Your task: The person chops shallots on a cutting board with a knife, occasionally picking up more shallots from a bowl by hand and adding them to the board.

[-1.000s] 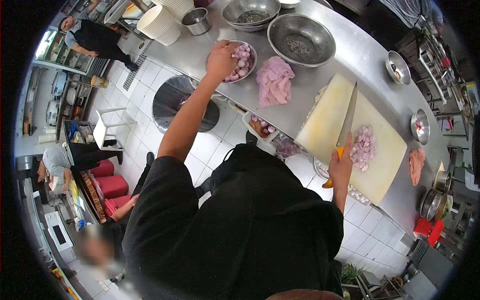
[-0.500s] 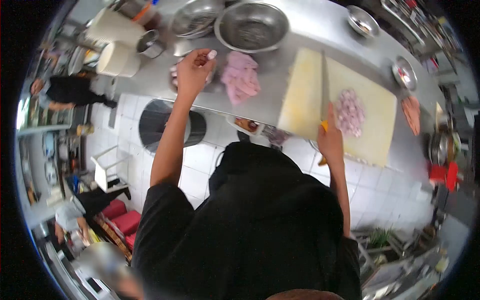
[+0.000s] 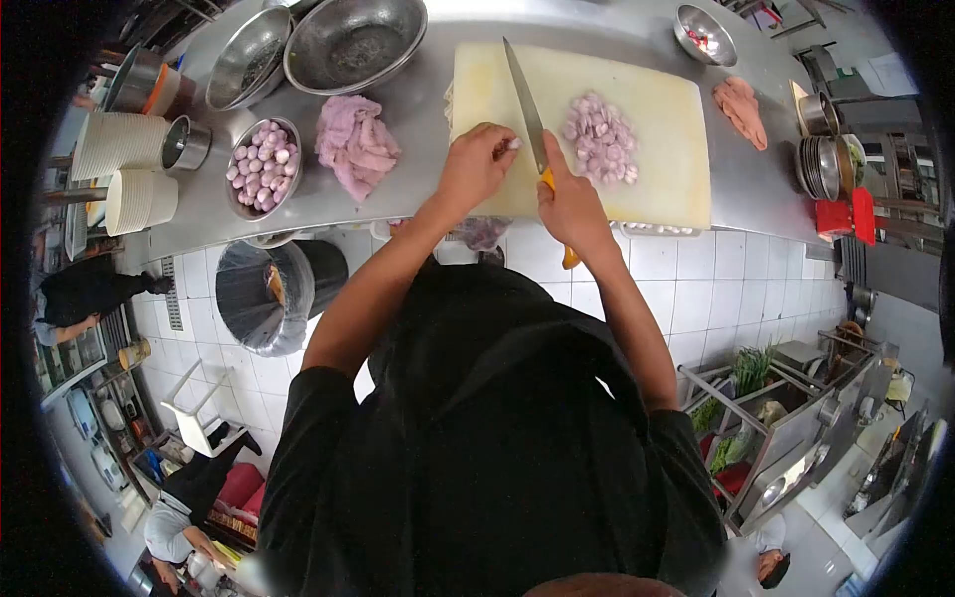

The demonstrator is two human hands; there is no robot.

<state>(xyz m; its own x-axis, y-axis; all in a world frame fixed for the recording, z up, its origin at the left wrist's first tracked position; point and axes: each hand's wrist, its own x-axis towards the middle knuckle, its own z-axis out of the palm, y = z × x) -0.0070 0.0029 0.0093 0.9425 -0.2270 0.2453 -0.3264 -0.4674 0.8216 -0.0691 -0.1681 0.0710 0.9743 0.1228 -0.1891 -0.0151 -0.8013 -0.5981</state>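
Over the left part of the cutting board [image 3: 657, 90], my left hand [image 3: 479, 164] pinches a small peeled shallot [image 3: 513, 144]. My right hand [image 3: 575, 204] grips the yellow handle of a long knife [image 3: 527, 99], its blade pointing away from me just right of the left hand. Sliced shallots [image 3: 601, 139] lie in a heap on the board, right of the knife. A steel bowl of whole peeled shallots [image 3: 264, 167] stands on the counter at the left, with a crumpled pink cloth [image 3: 356, 146] between it and the board.
Two metal bowls [image 3: 355, 42] stand at the back left, near stacked white containers [image 3: 142, 201]. A small bowl with red pieces [image 3: 704, 35] and an orange-pink cloth [image 3: 741, 112] are at the right. A lined bin [image 3: 264, 298] is below the counter. Other people are at the lower left and lower right.
My left hand has moved right from above the shallot bowl to the board, carrying a shallot. The knife in my right hand is now tilted beside it. The camera view has shifted.
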